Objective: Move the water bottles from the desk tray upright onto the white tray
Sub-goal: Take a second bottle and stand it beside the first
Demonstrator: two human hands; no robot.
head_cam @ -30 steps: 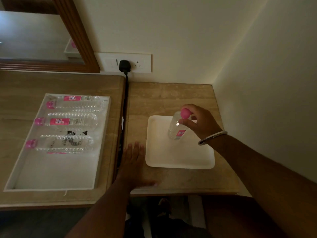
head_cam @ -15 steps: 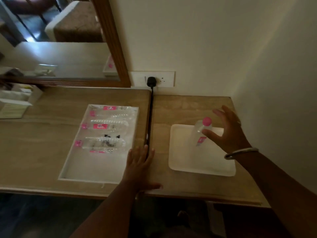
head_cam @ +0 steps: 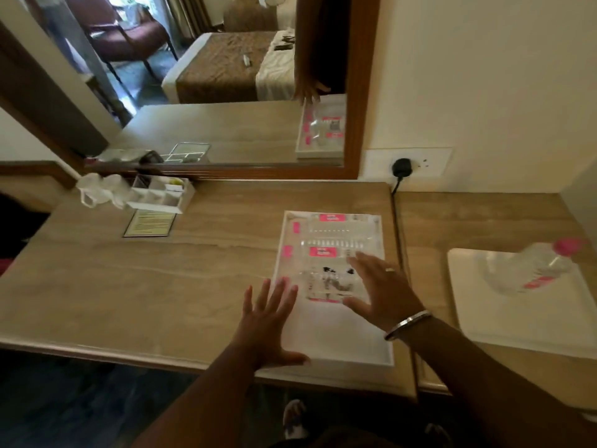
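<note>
The desk tray (head_cam: 336, 337) is a white rectangle holding three clear bottles with pink caps and labels, all lying flat. The far bottle (head_cam: 336, 223) and the middle bottle (head_cam: 326, 252) lie across it; the near bottle (head_cam: 326, 284) lies just under my right hand (head_cam: 381, 291), which hovers open above it, fingers spread. My left hand (head_cam: 268, 321) rests open and flat on the tray's front left edge. On the white tray (head_cam: 504, 321) at the right stands one bottle (head_cam: 529, 268), pink cap up, blurred by motion.
A black cable (head_cam: 399, 227) runs from a wall plug (head_cam: 402, 168) down the gap between the two desk tops. A compartment box (head_cam: 161, 195), white plastic bag (head_cam: 100, 190) and framed card (head_cam: 150, 223) sit at the back left. A mirror (head_cam: 193, 76) stands behind.
My right hand let go of the bottle on the white tray and swung left over the desk tray. My left hand slid left onto that tray's edge. The view turned left.
</note>
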